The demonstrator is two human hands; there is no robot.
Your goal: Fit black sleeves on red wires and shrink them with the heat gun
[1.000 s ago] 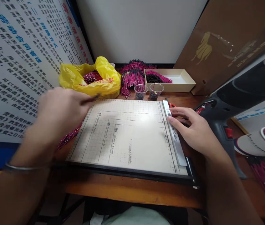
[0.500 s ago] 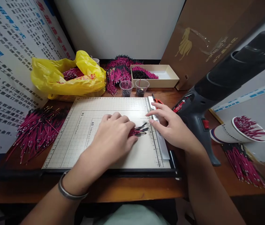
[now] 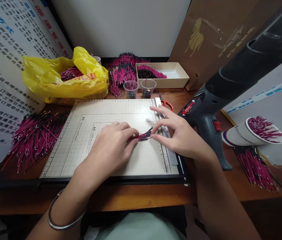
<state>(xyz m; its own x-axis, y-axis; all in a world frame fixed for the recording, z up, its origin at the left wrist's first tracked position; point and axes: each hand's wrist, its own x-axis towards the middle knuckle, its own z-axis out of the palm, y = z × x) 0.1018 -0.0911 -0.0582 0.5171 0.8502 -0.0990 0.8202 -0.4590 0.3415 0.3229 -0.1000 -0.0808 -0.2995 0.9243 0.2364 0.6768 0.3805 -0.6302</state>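
A small bundle of magenta wires [image 3: 143, 136] with black sleeved ends lies in my left hand [image 3: 112, 141], low over the gridded board of a paper cutter [image 3: 143, 160]. The fingers and thumb of that hand are closed round the bundle and hide its left part. From the right, my right hand [image 3: 182, 133] pinches the tips of the black ends between thumb and forefinger, its other fingers raised. Beneath the right hand runs the cutter's metal strip [image 3: 172, 158], partly covered.
A yellow bag [image 3: 66, 83], loose wire piles [image 3: 36, 140], two clear cups [image 3: 131, 89] and a cardboard tray [image 3: 175, 75] surround the cutter. Orange-handled pliers [image 3: 168, 104], a heat gun [image 3: 210, 123] and a paper cup of wires [image 3: 240, 135] stand on the right.
My left hand has drawn slightly left with the bundle, whose wires now lie closer together. The right hand's thumb and forefinger have come to the wire ends. The view has shifted slightly.
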